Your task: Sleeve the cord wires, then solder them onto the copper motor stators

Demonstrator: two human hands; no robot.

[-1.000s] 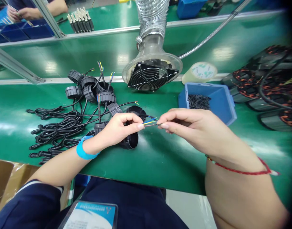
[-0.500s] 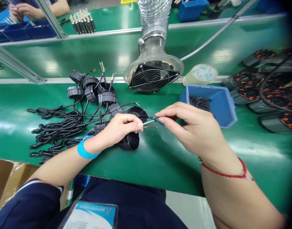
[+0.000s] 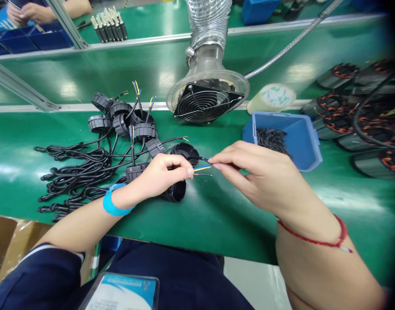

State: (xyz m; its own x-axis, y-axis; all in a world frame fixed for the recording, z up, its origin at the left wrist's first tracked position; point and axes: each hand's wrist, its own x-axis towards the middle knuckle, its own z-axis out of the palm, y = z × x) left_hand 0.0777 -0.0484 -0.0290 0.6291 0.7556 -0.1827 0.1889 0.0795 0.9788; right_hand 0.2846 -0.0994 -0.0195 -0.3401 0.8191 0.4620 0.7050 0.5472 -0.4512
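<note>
My left hand (image 3: 168,170) is closed in a pinch on a bundle of thin wires (image 3: 202,168). Blue, yellow and brown wire ends stick out to the right past its fingertips. Thumb and fingers of my right hand (image 3: 255,176) pinch a thin dark wire (image 3: 205,159) with some blue on it; whether a black sleeve is on it, I cannot tell. Just behind the fingertips is a black ribbed cap (image 3: 184,151). Another black cap (image 3: 175,191) is partly hidden below my left hand.
Several black caps with coiled cables (image 3: 87,170) lie at the left. A blue bin (image 3: 303,142) with short black tubes (image 3: 271,140) stands behind my right hand. A fan hood (image 3: 205,103) hangs above, a tape roll (image 3: 271,97) beside it. Motor stators (image 3: 374,161) are at right. A co-worker's hands (image 3: 34,13) are across.
My right hand has shifted slightly left along the wire, its fingertips closer together. The yellow and blue wire ends now stand free of the right fingertips. My left hand keeps its grip.
</note>
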